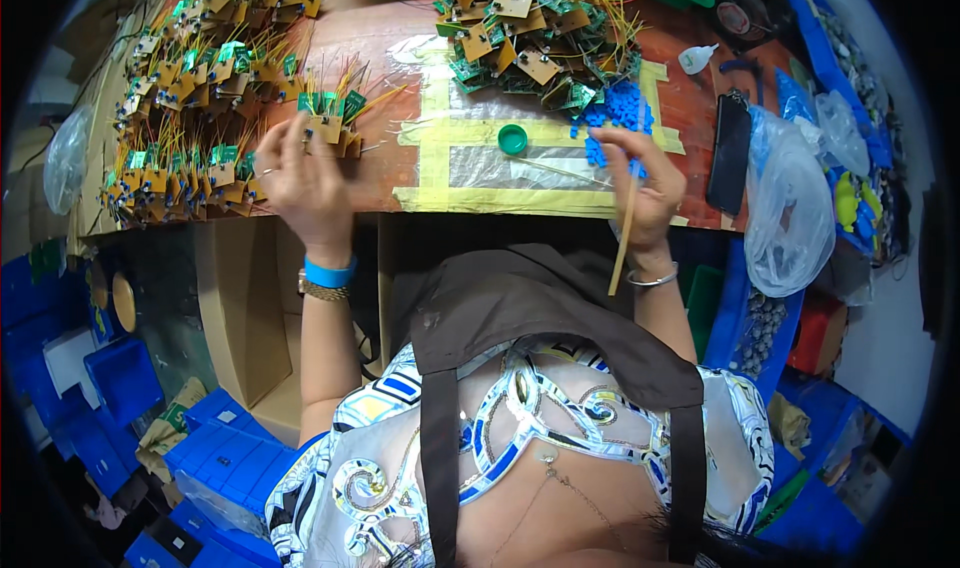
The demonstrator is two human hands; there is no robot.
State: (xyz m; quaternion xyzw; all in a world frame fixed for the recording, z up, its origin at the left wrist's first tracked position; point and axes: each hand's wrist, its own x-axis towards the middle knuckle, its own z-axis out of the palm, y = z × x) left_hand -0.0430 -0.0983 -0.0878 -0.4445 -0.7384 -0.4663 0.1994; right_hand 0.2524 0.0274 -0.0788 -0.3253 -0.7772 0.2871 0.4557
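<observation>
My left hand (308, 183), slightly blurred, has its fingers bent together against a small circuit board (326, 126) with thin yellow and orange wires. That board is at the edge of a small cluster, and the fingers partly cover it. My right hand (648, 183) grips a thin wooden stick (624, 233), which slants down toward my apron. Just beyond the right fingers lies a heap of small blue pieces (625, 108). A round green cap (513, 139) sits between my hands on the taped part of the table. Beside it lies a second thin stick (560, 172).
Rows of wired circuit boards (190, 98) cover the table's left side. A large pile of boards (540, 43) stands at the back middle. To the right are a small white bottle (697, 59), a black phone (727, 153) and a clear plastic bag (790, 208). An open cardboard box (245, 308) stands below the table.
</observation>
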